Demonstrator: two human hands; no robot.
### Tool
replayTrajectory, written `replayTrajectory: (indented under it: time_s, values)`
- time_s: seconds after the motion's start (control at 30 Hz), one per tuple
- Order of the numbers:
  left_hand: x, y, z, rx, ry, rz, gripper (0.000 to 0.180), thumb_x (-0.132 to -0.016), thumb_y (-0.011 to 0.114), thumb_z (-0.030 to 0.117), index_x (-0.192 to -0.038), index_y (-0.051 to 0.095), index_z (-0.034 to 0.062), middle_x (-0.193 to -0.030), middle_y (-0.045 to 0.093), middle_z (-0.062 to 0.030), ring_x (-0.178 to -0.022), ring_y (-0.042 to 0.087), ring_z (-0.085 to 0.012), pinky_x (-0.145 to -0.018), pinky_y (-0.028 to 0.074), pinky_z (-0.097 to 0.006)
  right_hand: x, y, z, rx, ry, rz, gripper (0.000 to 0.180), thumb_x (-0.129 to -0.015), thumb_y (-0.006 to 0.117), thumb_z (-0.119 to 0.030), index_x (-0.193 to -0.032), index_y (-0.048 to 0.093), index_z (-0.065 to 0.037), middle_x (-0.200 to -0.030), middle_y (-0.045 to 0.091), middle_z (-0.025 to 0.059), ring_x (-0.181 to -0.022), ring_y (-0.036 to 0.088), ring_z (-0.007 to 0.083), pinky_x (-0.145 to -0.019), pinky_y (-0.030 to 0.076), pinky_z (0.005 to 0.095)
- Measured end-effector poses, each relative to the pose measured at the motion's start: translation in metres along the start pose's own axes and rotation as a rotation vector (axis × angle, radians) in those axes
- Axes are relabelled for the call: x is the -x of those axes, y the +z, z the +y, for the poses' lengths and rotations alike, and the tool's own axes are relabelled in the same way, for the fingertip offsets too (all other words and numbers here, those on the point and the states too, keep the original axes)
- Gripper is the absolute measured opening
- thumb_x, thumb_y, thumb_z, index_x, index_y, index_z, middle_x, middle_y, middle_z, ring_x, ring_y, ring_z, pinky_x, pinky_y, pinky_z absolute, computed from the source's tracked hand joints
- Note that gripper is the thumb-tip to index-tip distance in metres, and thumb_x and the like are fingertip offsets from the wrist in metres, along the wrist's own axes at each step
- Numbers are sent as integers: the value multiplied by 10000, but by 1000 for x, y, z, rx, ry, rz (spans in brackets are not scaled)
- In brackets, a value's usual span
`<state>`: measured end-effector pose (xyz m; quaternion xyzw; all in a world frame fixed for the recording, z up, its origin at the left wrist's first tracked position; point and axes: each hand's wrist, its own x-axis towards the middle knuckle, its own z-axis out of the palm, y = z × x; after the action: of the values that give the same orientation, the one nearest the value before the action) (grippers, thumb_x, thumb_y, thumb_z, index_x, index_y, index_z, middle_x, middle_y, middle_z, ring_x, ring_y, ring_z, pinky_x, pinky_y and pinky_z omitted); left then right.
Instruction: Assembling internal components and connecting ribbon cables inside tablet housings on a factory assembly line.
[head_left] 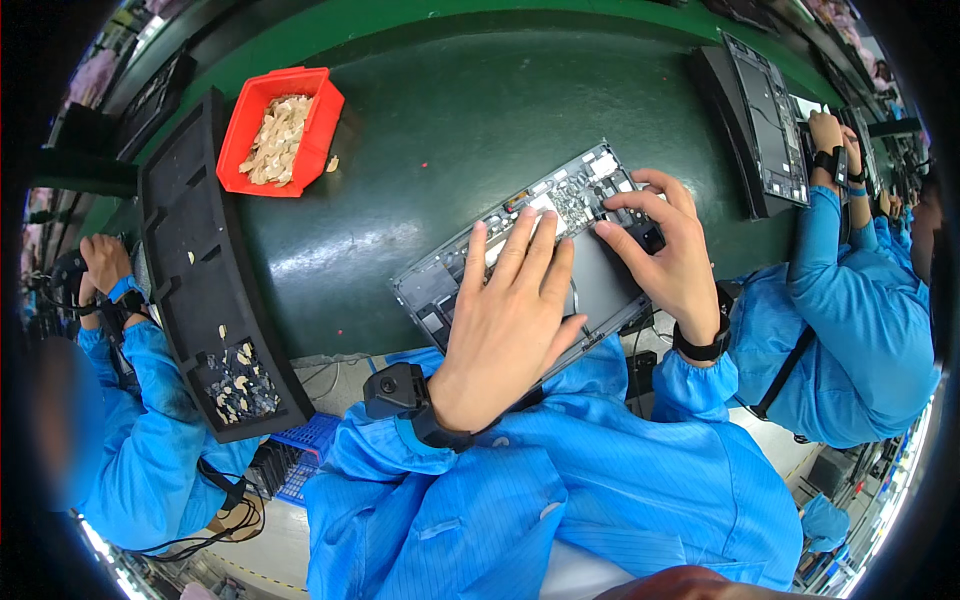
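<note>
An opened laptop base (602,280) lies tilted at the table's near edge, its inner side up. A densely packed circuit board (574,196) shows along its far side. My left hand (512,320) rests palm down across the base, fingers stretched out and spread, their tips on the parts along the far side. At the base's right end is my right hand (668,240), its thumb and index finger brought together at the board's edge. Whatever small part is between those fingertips is too small to make out. My left palm hides the middle of the base.
A red bin (329,128) of thin beige scraps stands on the green table (400,120) at the far left. Beside it lies a long black tray (230,260) with small dark and beige pieces. Co-workers in blue sit on both sides; another laptop part (765,125) stands at right.
</note>
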<state>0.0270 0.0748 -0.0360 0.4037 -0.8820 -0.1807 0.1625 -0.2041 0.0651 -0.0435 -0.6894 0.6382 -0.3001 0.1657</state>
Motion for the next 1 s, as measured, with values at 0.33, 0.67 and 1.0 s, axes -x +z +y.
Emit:
replayTrajectory:
  time_s: [0.33, 0.67, 1.0]
  values:
    - [-3, 8, -11, 77, 22, 47, 687, -870, 814, 345, -1433, 612, 8, -1593, 498, -203, -1523, 416, -372, -1253, 275, -610, -6, 13, -11, 82, 42, 75, 156, -870, 829, -148, -991, 778, -65, -1352, 632, 186, -1233, 584, 391, -1059, 473, 463]
    - [-24, -8, -14, 16, 34, 86, 611, -886, 795, 304, -1418, 638, 47, -1389, 645, -102, -1339, 566, -300, -1159, 381, -514, 0, -1, 0, 92, -50, 12, 204, -850, 839, -147, -1036, 775, -95, -1412, 625, 159, -1318, 551, 386, -1094, 453, 474]
    - [-64, 9, -24, 101, 74, 203, 245, -892, 765, 159, -1131, 792, 112, -1177, 729, -26, -1122, 643, -238, -964, 440, -416, 6, 6, 7, 26, -57, 43, 229, -827, 854, -157, -1049, 797, -139, -1450, 611, 131, -1372, 521, 370, -1108, 426, 493]
